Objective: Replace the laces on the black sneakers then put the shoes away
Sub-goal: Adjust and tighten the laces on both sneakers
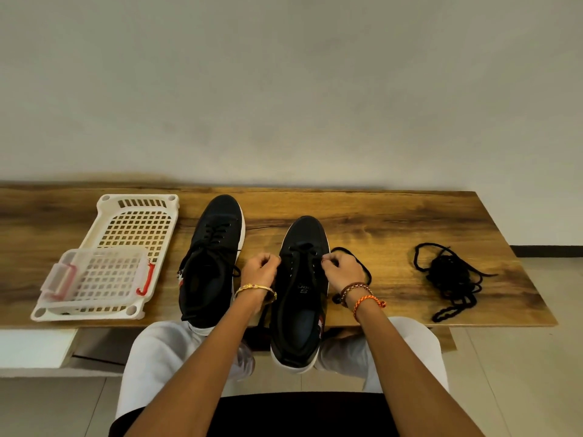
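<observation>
**What else is sitting around our bench**

So we've got a long wooden table top with dark grain (394,222) pushed up against a plain off-white wall (284,89). Over on our left there's a white plastic lattice tray (138,216), and lying in its near end is a small clear plastic basket with red clip handles (104,279). Below the table we can see pale floor tiles (520,373) and a dark skirting strip (549,250) along the wall at right.

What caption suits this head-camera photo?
Both hands, left and right, lace the right-hand black sneaker on a wooden table.
</observation>
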